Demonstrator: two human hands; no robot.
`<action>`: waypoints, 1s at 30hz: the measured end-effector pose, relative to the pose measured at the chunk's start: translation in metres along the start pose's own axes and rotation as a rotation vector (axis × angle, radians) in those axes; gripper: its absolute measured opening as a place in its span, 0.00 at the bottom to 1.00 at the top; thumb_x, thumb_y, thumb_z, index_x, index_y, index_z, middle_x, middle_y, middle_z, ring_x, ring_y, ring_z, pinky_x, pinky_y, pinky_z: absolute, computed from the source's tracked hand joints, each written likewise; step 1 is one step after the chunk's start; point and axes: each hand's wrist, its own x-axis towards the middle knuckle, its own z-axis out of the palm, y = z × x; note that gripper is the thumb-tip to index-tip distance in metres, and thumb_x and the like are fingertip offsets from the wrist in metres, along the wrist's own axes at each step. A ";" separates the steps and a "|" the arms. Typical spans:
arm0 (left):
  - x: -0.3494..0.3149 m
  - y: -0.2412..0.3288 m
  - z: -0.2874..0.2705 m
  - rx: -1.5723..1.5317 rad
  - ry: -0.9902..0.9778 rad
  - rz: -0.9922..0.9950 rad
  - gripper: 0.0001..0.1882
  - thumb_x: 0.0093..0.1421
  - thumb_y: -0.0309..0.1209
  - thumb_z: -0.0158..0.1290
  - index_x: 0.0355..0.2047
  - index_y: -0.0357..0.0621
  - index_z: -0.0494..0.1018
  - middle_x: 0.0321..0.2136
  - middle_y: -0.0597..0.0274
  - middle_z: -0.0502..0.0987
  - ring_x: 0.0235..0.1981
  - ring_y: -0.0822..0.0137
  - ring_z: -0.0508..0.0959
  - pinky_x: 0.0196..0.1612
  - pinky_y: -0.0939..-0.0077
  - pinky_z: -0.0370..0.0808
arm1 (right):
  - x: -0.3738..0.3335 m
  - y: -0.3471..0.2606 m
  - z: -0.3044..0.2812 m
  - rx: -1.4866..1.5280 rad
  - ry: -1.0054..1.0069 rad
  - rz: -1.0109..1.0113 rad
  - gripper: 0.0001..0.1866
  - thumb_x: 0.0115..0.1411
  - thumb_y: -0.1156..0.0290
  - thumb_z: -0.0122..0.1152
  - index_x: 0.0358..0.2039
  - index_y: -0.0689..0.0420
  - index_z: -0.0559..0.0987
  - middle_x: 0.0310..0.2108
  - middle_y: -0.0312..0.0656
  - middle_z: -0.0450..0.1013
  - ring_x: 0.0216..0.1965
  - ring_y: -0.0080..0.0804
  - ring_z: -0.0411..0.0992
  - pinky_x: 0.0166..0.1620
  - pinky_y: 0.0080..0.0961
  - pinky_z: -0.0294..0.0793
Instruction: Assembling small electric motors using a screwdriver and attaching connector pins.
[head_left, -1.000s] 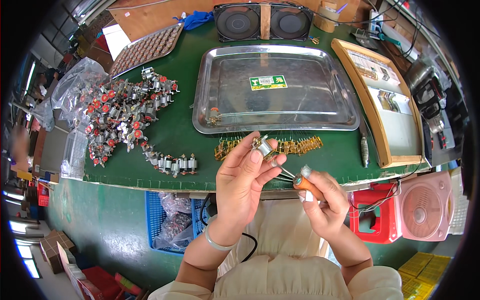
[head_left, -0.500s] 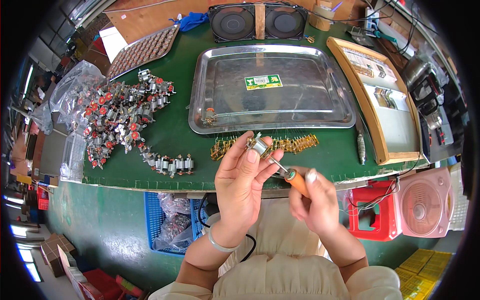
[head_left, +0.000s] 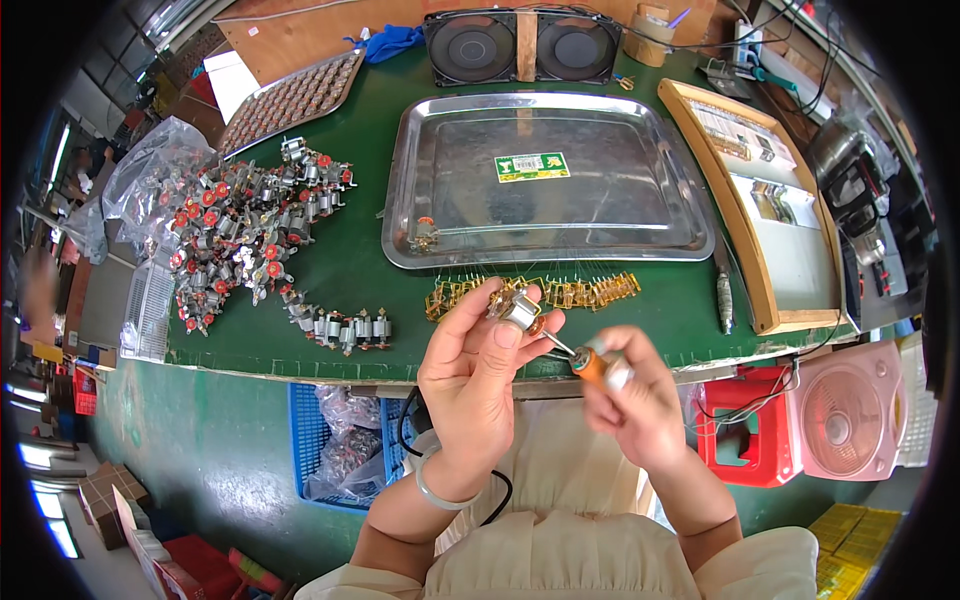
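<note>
My left hand (head_left: 470,380) holds up a small silver cylindrical motor-like part (head_left: 518,310) with a brass-coloured frame, pinched between thumb and fingers above the table's near edge. In my right hand (head_left: 645,410), somewhat blurred, is a screwdriver (head_left: 590,366) with an orange handle. Its metal shaft points up and left to the reddish end of the part; the fingers hide the exact contact. Just behind my left hand lies a row of amber-coloured pieces with thin wires (head_left: 590,291). Beyond them, a shiny metal tray (head_left: 450,180) carries one small part (head_left: 423,235) in its near left corner.
A heap of silver parts with red discs (head_left: 235,230) covers the table's left side, with a short row (head_left: 350,330) before it. A wooden-framed box (head_left: 800,270) and a knife-like tool (head_left: 724,295) lie right. Two black fans (head_left: 470,48) stand behind. Below are blue baskets (head_left: 310,440).
The part and both hands have shifted slightly downward. My right hand has turned on the screwdriver handle, and its fingers are now more blurred.
</note>
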 end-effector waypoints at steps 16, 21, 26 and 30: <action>-0.001 0.004 -0.009 0.002 -0.023 -0.020 0.18 0.57 0.25 0.45 0.49 0.38 0.61 0.41 0.47 0.70 0.37 0.57 0.76 0.37 0.72 0.76 | 0.013 -0.016 -0.001 -0.175 -0.074 0.337 0.17 0.60 0.58 0.43 0.28 0.61 0.68 0.16 0.36 0.67 0.15 0.17 0.62 0.15 0.13 0.57; 0.003 0.011 -0.016 -0.012 -0.008 -0.087 0.18 0.57 0.25 0.46 0.49 0.38 0.61 0.42 0.46 0.70 0.36 0.57 0.76 0.37 0.73 0.76 | 0.012 -0.025 0.004 -0.328 0.039 0.084 0.10 0.55 0.69 0.55 0.31 0.61 0.66 0.20 0.43 0.69 0.15 0.18 0.63 0.15 0.12 0.58; 0.006 0.018 -0.036 0.104 -0.136 -0.145 0.16 0.56 0.22 0.46 0.46 0.36 0.64 0.40 0.48 0.71 0.33 0.62 0.76 0.35 0.75 0.75 | 0.016 -0.041 -0.017 -0.076 -0.016 -0.117 0.15 0.45 0.76 0.63 0.32 0.60 0.67 0.28 0.44 0.70 0.17 0.18 0.64 0.16 0.11 0.58; 0.003 0.018 -0.045 0.433 -0.334 -0.078 0.16 0.53 0.18 0.48 0.43 0.35 0.67 0.37 0.51 0.73 0.31 0.67 0.76 0.36 0.77 0.74 | 0.021 -0.053 0.004 -0.482 -0.079 -0.464 0.16 0.48 0.76 0.61 0.37 0.64 0.70 0.33 0.41 0.67 0.26 0.21 0.66 0.25 0.12 0.65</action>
